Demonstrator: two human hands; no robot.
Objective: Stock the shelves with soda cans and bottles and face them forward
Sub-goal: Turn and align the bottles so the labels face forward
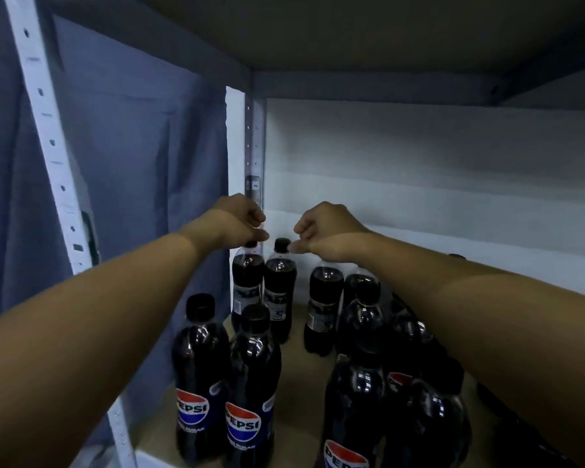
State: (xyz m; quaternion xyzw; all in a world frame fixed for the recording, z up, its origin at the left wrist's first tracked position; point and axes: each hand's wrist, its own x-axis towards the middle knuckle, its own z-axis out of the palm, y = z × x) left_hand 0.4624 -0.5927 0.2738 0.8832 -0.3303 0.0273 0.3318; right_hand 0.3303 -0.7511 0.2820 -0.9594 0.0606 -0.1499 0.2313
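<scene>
Left hand (242, 221) pinches the cap of the back-left bottle (247, 285); right hand (321, 231), at its 3 o'clock, fingers curled, holds nothing.

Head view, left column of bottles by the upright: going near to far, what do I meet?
Front-left Pepsi bottle → back-left bottle, label not facing forward → left hand gripping its cap → rear shelf post.

Your left hand (240, 221) covers the back-left bottle (247, 282) cap, so grip's unclear. Right forearm (470, 319) hides the right-side bottles (416, 336). Front-right bottle (352, 417) label's cut off at btm edge.
</scene>
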